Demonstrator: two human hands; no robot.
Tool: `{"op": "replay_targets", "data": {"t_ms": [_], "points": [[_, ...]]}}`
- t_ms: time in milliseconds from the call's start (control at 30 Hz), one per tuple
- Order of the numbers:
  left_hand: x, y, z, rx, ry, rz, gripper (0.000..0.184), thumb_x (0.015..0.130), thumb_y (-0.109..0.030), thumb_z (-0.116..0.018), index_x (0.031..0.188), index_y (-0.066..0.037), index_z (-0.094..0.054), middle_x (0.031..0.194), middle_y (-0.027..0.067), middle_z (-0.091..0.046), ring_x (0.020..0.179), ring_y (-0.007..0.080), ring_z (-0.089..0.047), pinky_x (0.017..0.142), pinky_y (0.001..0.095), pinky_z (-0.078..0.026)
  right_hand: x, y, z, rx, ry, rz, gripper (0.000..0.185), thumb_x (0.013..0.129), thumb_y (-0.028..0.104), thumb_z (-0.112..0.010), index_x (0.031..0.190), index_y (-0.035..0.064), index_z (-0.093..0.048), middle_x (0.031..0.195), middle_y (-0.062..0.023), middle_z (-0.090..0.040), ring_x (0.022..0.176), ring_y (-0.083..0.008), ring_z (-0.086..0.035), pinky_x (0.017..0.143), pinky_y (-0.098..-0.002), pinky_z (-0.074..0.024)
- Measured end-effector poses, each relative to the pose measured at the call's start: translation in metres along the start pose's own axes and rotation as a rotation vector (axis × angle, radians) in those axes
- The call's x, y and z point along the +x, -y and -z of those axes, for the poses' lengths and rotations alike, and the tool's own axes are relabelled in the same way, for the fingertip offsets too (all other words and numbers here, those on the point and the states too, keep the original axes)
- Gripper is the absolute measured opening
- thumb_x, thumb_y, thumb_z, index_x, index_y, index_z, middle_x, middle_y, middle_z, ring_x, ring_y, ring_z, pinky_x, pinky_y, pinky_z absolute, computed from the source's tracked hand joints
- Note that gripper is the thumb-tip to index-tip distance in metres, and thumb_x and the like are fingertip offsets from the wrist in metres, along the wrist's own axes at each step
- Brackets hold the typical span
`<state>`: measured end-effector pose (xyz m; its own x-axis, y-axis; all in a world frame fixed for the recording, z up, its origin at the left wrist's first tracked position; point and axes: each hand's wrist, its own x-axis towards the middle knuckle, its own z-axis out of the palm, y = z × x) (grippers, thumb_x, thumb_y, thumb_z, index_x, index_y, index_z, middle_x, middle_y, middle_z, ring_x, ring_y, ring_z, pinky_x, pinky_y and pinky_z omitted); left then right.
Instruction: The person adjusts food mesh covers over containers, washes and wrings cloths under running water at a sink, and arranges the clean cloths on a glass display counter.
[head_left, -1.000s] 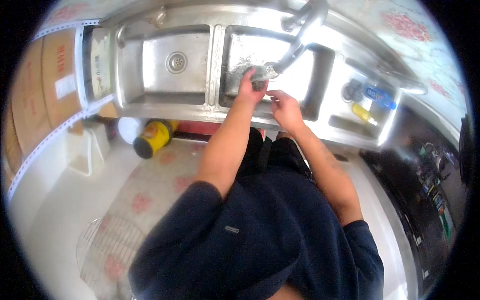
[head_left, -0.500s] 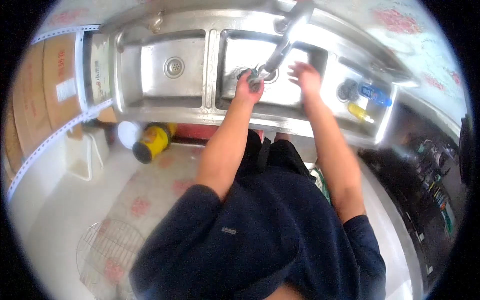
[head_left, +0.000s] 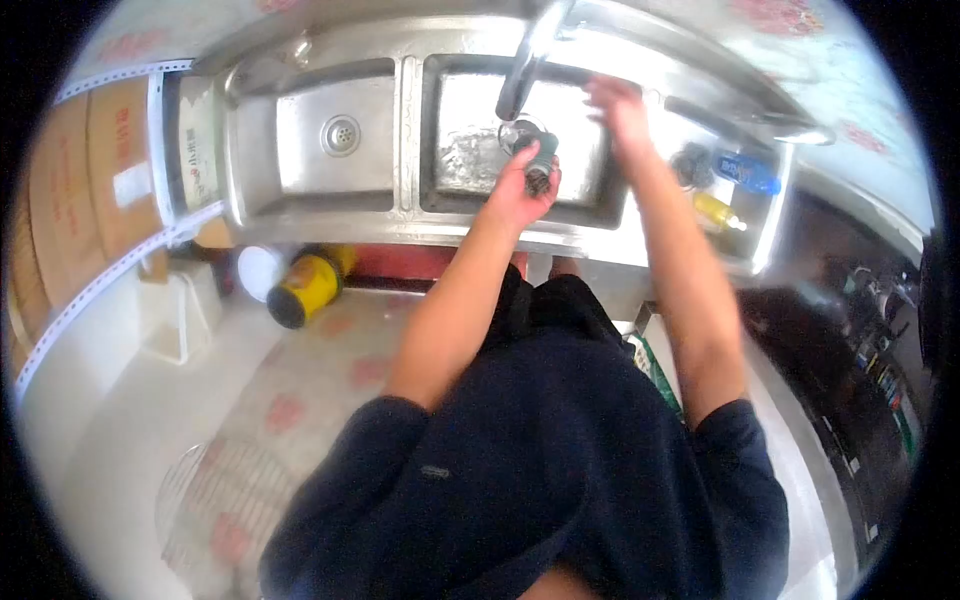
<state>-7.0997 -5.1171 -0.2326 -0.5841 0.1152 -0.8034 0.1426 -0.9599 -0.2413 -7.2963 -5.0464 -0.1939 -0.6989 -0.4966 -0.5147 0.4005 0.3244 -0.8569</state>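
Observation:
My left hand [head_left: 521,194] is closed around a small dark grey-green cylinder [head_left: 543,155] with a brownish, rough-looking lower end; its kind is too blurred to tell. It is held over the right sink basin [head_left: 470,190], near the drain. Just above the hand hangs the end of the metal faucet [head_left: 524,70], apart from the cylinder. My right hand [head_left: 622,118] is raised over the basin's right side, fingers apart and somewhat blurred, with nothing seen in it.
A second basin [head_left: 300,190] lies to the left. On the right drainboard are a blue bottle [head_left: 748,172], a yellow bottle [head_left: 716,212] and a dark round scrubber-like thing [head_left: 690,165]. Cardboard boxes [head_left: 115,170] fill a shelf at left; a yellow-black container [head_left: 308,288] stands below.
My left hand has drawn the cylinder away from under the faucet, toward me and to the right. My right hand has risen slightly. The faucet's end appears farther left and up.

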Motion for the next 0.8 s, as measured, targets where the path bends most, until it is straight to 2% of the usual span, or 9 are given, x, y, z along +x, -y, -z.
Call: {"op": "replay_targets", "data": {"t_ms": [200,300,367,433,500,600,667,700,800], "points": [[-0.041,0.040,-0.061,0.017,0.453,0.200,0.065,0.088,-0.045,-0.075,0.131,-0.002,-0.053,0.109,0.0130,-0.062,0.085,0.0179,-0.057,0.053,0.0199,-0.046,-0.059,-0.026,0.032,0.682,0.382,-0.510,0.079,0.091,0.045,-0.072,0.150,0.0037,-0.040,0.133,-0.0148,-0.058,0.107,-0.0283,-0.064,0.086,-0.0388,-0.0554],[-0.047,0.058,-0.074,0.203,0.710,0.205,0.067,0.087,-0.048,-0.075,0.131,-0.002,-0.052,0.109,0.0129,-0.060,0.083,0.0174,-0.056,0.053,0.0201,-0.044,-0.069,0.036,0.015,0.817,0.710,-0.194,0.078,0.089,0.040,-0.073,0.153,0.0082,-0.040,0.134,-0.0146,-0.058,0.102,-0.0264,-0.065,0.084,-0.0359,-0.0579],[-0.050,0.055,-0.079,0.204,0.727,0.215,0.055,0.089,-0.039,-0.076,0.123,-0.002,-0.054,0.103,0.0100,-0.058,0.080,0.0137,-0.053,0.048,0.0194,-0.039,-0.057,0.059,0.023,0.382,0.829,-0.048,0.085,0.085,0.038,-0.077,0.155,0.0101,-0.038,0.127,-0.0109,-0.058,0.102,-0.0229,-0.061,0.091,-0.0373,-0.0545],[-0.042,0.033,-0.082,0.321,0.673,0.495,0.037,0.091,-0.024,-0.074,0.115,-0.003,-0.055,0.097,0.0065,-0.055,0.077,0.0100,-0.051,0.045,0.0184,-0.034,-0.048,0.069,0.019,0.332,0.785,-0.040,0.075,0.080,0.018,-0.078,0.149,0.0104,-0.049,0.137,-0.0152,-0.056,0.105,-0.0283,-0.064,0.087,-0.0344,-0.0569],[-0.031,0.025,-0.085,0.418,0.539,0.422,0.021,0.089,-0.012,-0.071,0.103,-0.006,-0.056,0.086,0.0023,-0.051,0.071,0.0064,-0.047,0.041,0.0169,-0.028,-0.026,0.064,0.009,-0.135,0.638,0.052,0.070,0.073,0.013,-0.079,0.140,0.0093,-0.058,0.127,-0.0112,-0.057,0.115,-0.0289,-0.055,0.103,-0.0398,-0.0455],[0.023,0.021,-0.074,1.133,0.096,0.093,0.016,0.091,-0.018,-0.065,0.100,-0.005,-0.063,0.084,0.0092,-0.063,0.072,0.0159,-0.061,0.047,0.0260,-0.044,0.016,-0.006,-0.001,-0.306,0.478,-0.092,0.048,0.075,0.008,-0.069,0.123,0.0094,-0.067,0.130,-0.0152,-0.061,0.120,-0.0309,-0.056,0.099,-0.0392,-0.0472],[0.050,0.024,-0.063,2.292,-0.298,-0.760,0.023,0.091,-0.024,-0.059,0.099,-0.006,-0.070,0.095,0.0177,-0.073,0.086,0.0300,-0.072,0.066,0.0403,-0.057,0.026,-0.052,-0.015,-0.484,0.170,-0.076,0.037,0.081,0.016,-0.067,0.117,0.0074,-0.070,0.117,-0.0157,-0.067,0.111,-0.0283,-0.063,0.093,-0.0371,-0.0503],[0.046,0.024,-0.066,2.293,-0.301,-0.759,0.023,0.091,-0.024,-0.059,0.099,-0.006,-0.070,0.095,0.0177,-0.073,0.086,0.0300,-0.072,0.066,0.0403,-0.057,0.033,-0.072,-0.020,-0.659,-0.147,-0.053,0.031,0.088,0.024,-0.064,0.111,0.0054,-0.073,0.105,-0.0162,-0.074,0.102,-0.0258,-0.070,0.087,-0.0351,-0.0533],[0.031,0.019,-0.064,2.715,-0.211,-0.702,0.027,0.085,-0.017,-0.060,0.108,-0.005,-0.068,0.106,0.0163,-0.073,0.092,0.0327,-0.073,0.078,0.0456,-0.058,0.062,-0.144,-0.005,-1.031,0.050,-0.203,0.036,0.092,0.025,-0.059,0.121,0.0067,-0.066,0.122,-0.0168,-0.065,0.099,-0.0346,-0.065,0.084,-0.0437,-0.0539]]}}
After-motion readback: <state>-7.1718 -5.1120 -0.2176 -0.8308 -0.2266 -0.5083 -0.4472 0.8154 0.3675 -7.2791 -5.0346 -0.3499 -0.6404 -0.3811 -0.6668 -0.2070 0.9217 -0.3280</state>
